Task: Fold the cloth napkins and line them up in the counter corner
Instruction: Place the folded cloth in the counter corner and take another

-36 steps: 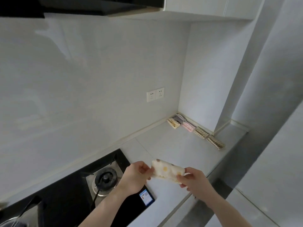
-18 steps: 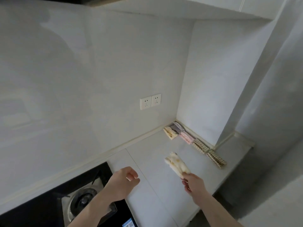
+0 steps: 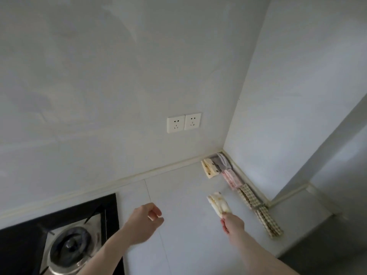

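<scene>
1. Right hand (image 3: 232, 223) — its fingers pinch the near end of a folded cream napkin (image 3: 218, 203), which sticks out beyond the fingertips toward the corner, above the table (image 3: 178, 225) and not touching it.
2. Left hand (image 3: 143, 221) — fingers loosely curled, holding nothing, hovering over the table well to the left of the right hand's fingers.
3. Gas burner (image 3: 69, 250) in a black hob, nearer than the left fingers and to their left.
4. Beyond the right fingers: a row of folded napkins along the side wall — checked napkins (image 3: 258, 210) nearest, a pink napkin (image 3: 231, 179) next, a grey napkin (image 3: 222, 163) in the corner, with a cream spotted napkin (image 3: 209, 167) just beside the grey one, along the back wall.
5. Risks, as a judgement: held by one end only, the folded napkin may fall open — a loose pinch would cause it; set down carelessly, it may nudge the row out of line or land askew.
6. Surface and room: pale, smooth table with a thin seam; white walls meeting at the corner; twin wall sockets (image 3: 183, 122) on the back wall, farthest from the fingers.
</scene>
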### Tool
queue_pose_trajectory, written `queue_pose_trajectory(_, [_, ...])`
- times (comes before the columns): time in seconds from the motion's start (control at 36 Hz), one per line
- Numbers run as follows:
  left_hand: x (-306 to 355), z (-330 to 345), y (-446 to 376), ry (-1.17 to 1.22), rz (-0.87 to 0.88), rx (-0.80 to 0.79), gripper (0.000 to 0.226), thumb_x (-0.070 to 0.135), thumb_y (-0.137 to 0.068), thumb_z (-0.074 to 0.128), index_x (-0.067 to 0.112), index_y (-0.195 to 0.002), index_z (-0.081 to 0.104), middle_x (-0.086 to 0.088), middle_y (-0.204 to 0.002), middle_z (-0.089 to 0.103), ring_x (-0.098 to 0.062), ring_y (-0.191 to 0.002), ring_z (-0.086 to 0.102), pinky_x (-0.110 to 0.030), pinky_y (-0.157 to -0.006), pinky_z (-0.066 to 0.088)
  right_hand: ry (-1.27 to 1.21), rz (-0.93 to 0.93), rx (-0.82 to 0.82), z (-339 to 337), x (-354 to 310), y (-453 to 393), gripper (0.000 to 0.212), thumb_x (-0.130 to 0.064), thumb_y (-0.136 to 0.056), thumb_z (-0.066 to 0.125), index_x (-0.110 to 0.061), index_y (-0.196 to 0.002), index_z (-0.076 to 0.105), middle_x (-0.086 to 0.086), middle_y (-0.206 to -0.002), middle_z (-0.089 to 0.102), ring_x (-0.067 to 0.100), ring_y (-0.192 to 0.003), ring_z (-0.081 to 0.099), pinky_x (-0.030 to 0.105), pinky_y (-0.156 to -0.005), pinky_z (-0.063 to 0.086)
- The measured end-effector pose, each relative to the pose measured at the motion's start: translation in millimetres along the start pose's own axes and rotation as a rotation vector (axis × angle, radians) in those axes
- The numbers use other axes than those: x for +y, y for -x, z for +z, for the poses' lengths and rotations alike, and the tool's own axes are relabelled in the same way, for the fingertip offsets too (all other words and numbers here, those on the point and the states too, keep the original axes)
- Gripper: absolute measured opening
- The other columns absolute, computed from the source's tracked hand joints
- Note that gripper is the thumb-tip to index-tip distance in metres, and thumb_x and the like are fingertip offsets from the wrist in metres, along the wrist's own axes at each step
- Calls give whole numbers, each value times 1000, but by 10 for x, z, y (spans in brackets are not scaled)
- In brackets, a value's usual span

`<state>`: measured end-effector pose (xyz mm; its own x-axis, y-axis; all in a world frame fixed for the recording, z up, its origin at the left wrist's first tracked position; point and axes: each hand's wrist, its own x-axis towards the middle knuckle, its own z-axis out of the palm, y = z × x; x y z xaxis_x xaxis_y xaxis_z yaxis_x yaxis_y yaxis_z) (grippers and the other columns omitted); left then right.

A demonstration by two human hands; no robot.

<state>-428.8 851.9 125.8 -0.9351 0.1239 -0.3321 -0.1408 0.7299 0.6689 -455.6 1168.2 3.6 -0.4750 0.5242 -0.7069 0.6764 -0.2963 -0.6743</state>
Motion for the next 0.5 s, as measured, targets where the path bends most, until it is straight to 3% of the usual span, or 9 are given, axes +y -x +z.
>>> queue_pose_trajectory(0.17, [177,232,-182,-22,-39,-3,9,34,-91,67,30,-99,65,13,-96,66,-6,-88,62,-20,-74,51,102,14,34,1,42,-501,21,-2,-92,58,-1,-70,59,12,-61,59,21,-54,51,31,-54,40])
queue_pose_trajectory(0.36, [183,265,-304,-23,-99,22,9,34,-91,67,30,-99,65,13,-96,65,-8,-85,62,-20,-70,50,67,34,14,93,-63,-966,21,1,-90,61,0,-69,59,11,-63,58,21,-56,53,31,-59,44])
queue_pose_trajectory(0.5, [111,205,-343,-19,-136,43,7,34,-90,69,34,-94,63,12,-95,65,-6,-78,61,-16,-63,46,118,0,39,186,-227,-1210,25,-16,-92,64,-2,-72,58,11,-61,63,22,-54,55,33,-61,48])
